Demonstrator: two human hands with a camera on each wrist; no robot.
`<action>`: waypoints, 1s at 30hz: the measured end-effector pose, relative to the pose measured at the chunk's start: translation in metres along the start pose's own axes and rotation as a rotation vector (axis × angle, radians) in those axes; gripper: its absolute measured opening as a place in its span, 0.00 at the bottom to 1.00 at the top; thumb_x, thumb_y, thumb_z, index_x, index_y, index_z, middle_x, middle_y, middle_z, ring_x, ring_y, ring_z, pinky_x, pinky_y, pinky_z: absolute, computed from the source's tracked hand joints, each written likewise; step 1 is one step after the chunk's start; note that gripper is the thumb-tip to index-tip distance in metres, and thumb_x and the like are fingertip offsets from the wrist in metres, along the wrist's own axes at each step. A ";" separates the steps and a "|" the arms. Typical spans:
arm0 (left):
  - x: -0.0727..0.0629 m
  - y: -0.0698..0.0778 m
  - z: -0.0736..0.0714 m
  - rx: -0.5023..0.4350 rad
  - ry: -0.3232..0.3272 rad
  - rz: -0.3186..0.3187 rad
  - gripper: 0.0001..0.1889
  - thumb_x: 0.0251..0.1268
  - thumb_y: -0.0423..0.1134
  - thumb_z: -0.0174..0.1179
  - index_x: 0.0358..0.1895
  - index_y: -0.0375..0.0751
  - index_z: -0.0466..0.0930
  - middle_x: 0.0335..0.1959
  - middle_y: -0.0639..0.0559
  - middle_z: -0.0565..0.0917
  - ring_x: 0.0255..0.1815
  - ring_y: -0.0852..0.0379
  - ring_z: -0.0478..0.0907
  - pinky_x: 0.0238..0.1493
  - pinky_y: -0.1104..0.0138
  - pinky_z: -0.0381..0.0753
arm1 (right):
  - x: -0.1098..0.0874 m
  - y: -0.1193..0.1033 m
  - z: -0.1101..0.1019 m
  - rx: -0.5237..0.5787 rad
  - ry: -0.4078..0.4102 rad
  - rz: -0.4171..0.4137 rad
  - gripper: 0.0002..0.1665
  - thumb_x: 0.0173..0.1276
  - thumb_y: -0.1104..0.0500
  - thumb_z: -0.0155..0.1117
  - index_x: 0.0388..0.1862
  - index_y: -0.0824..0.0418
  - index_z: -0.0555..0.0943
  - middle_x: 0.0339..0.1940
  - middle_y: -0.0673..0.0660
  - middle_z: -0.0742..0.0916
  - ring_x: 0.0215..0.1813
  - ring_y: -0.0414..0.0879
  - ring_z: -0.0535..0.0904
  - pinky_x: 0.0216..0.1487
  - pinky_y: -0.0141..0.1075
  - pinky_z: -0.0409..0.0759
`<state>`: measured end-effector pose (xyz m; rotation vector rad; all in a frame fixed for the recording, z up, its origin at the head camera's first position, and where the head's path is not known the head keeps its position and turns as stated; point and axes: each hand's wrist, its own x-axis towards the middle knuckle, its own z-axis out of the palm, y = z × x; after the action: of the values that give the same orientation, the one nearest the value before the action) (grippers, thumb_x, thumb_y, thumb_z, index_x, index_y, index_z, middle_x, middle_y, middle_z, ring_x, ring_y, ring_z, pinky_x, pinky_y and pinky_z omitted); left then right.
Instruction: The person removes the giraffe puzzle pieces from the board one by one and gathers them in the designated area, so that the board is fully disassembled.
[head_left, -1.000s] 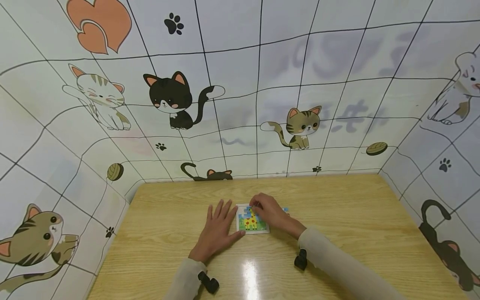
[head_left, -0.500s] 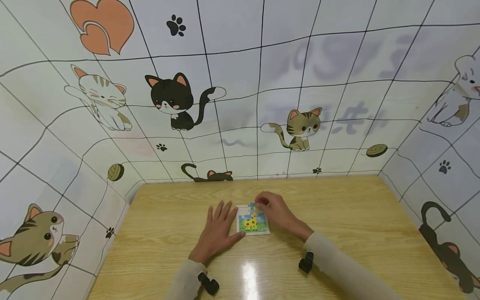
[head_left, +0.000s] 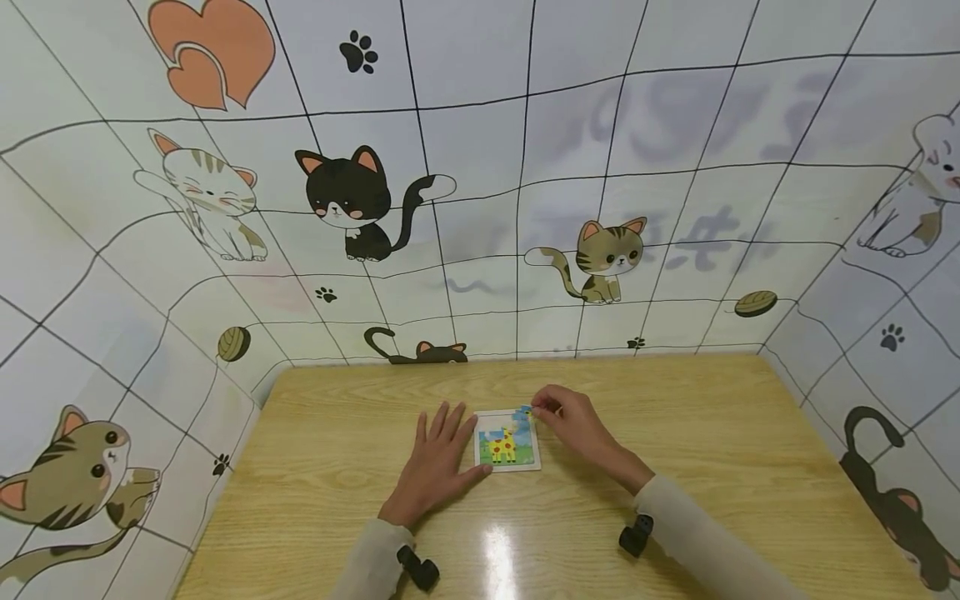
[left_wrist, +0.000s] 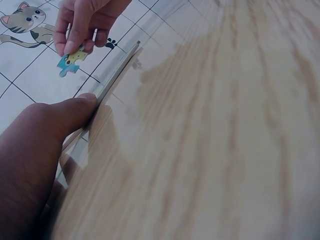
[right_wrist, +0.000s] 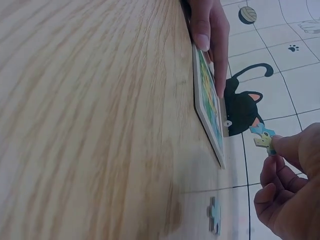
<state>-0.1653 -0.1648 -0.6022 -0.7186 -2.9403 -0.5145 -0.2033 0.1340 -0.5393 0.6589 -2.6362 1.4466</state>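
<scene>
A framed giraffe jigsaw puzzle lies on the table, with bare backing showing along its upper part. My left hand rests at its left side, fingers spread straight, and the thumb touches the frame's edge. Between thumb and curled fingers my right hand pinches a blue and yellow puzzle piece with part of the giraffe's head on it. That piece is raised over the puzzle's upper right corner, apart from the frame. The right wrist view shows a loose blue puzzle piece on the table; the right hand hides it from the head camera.
The wood-grain table extends on both sides of the puzzle. At its back and sides stand white walls with black grid lines and cartoon cats. Both sleeved wrists carry small black cameras.
My right hand has lifted the giraffe-head piece out of the puzzle's upper part, exposing backing, and carried it rightward to the upper right corner. The left hand has stayed in place.
</scene>
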 end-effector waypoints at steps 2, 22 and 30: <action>0.000 0.000 0.000 0.006 -0.004 -0.002 0.50 0.77 0.78 0.47 0.90 0.49 0.60 0.92 0.44 0.54 0.93 0.37 0.42 0.86 0.32 0.36 | -0.003 0.003 -0.004 -0.009 0.013 0.000 0.03 0.80 0.66 0.70 0.48 0.60 0.87 0.39 0.54 0.90 0.39 0.41 0.82 0.41 0.36 0.83; 0.001 -0.002 0.001 0.007 -0.001 0.002 0.50 0.77 0.78 0.47 0.90 0.49 0.60 0.92 0.44 0.53 0.93 0.38 0.42 0.86 0.32 0.35 | -0.038 0.033 -0.045 -0.074 0.064 0.051 0.05 0.76 0.67 0.74 0.45 0.58 0.88 0.36 0.48 0.89 0.37 0.40 0.83 0.39 0.35 0.84; 0.000 0.002 -0.002 0.020 0.021 0.011 0.49 0.77 0.77 0.49 0.88 0.48 0.63 0.91 0.42 0.57 0.92 0.35 0.46 0.85 0.30 0.39 | -0.047 0.042 -0.062 -0.074 0.026 0.117 0.02 0.79 0.62 0.73 0.46 0.60 0.88 0.39 0.48 0.91 0.40 0.42 0.85 0.42 0.36 0.85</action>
<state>-0.1642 -0.1643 -0.6001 -0.7225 -2.9156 -0.4888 -0.1869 0.2202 -0.5501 0.4835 -2.7342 1.3675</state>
